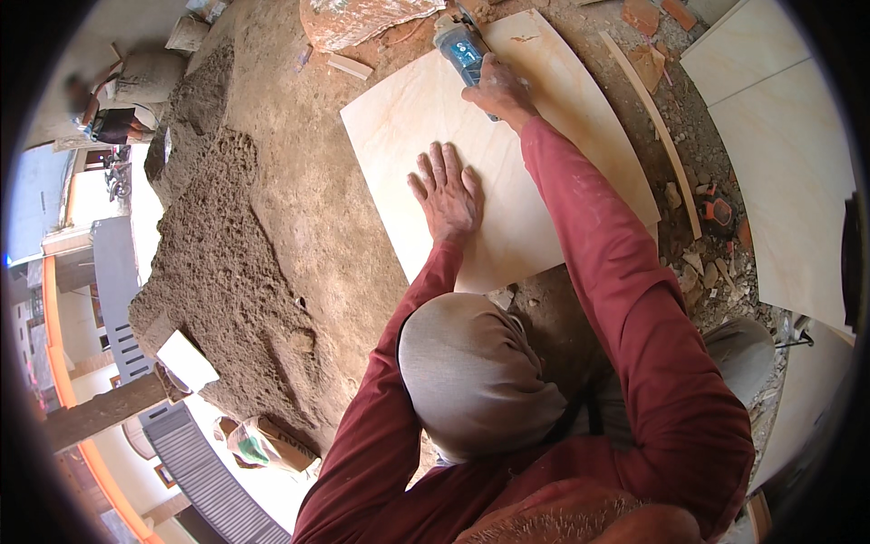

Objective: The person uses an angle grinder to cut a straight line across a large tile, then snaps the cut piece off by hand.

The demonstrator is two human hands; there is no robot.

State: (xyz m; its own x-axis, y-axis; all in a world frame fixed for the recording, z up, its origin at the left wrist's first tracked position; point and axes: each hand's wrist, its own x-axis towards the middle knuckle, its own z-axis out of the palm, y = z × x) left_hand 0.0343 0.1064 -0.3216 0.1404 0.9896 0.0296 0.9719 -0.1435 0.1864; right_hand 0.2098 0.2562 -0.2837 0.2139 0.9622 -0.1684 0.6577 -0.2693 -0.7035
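Observation:
A large cream marbled floor tile point(507, 218) lies flat on the dirt floor in front of me. My left hand point(447, 192) rests palm down on it, fingers spread, holding nothing. Near the tile's far edge my right hand point(506, 91) is wrapped round a blue angle grinder point(464, 53). The grinder's grey head points away from me, over the far edge; its disc is only partly visible. My bent knee point(476, 376) in grey trousers rises between my forearms, close to the tile's near edge.
A pile of sand point(227, 263) spreads along the left. A pale wooden strip point(657, 136) lies right of the tile, among rubble and a measuring tape point(719, 212). More cream tiles point(788, 154) stand at the far right. Beyond the sand, another person point(109, 118) stands near sacks.

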